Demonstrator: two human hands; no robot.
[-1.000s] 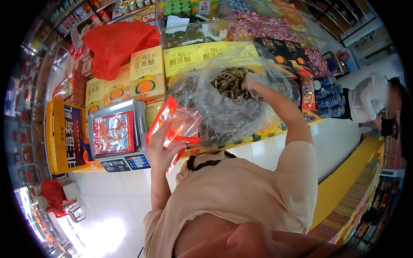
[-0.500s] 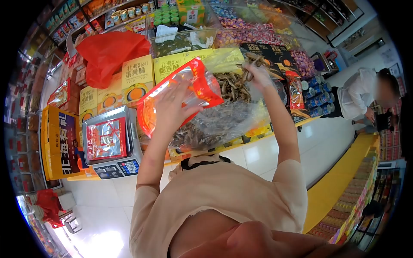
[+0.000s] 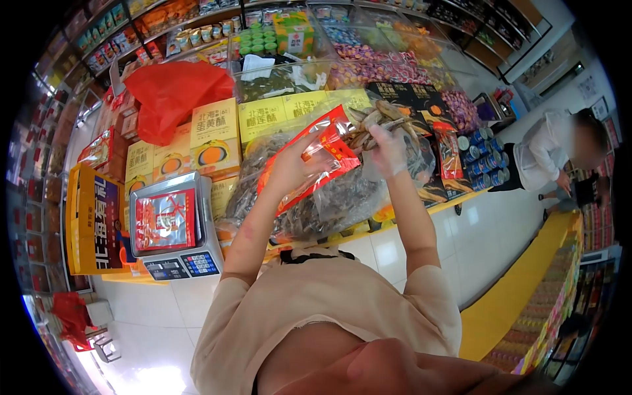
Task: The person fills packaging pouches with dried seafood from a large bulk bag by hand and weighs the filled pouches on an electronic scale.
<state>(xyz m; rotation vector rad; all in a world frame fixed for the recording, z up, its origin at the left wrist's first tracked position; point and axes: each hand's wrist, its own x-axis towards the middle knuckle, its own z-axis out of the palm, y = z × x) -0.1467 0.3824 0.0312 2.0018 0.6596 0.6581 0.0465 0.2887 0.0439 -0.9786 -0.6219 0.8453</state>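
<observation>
Dried fish (image 3: pixel 372 123) are filling the right hand (image 3: pixel 390 153); the left hand (image 3: pixel 294 166) is gripping the red-edged pouch (image 3: pixel 338 155), its mouth best held wide.

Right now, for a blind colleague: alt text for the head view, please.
The left hand holds a shiny red plastic pouch; beside it, the right hand grips slender brown dried pieces. A silver scale sits to the left.

**Bright shop, shining floor**

The floor of pale, glossy tiles (image 3: pixel 151 309) reflects a strong white glare (image 3: pixel 157 380) at the lower left. At the left there are tall racks of clear containers with red labels (image 3: pixel 34 227). Dark-framed shelves with colourful packets (image 3: pixel 135 39) stand at the far side. At the right extends a long, flat yellow ledge (image 3: pixel 517 289).
</observation>
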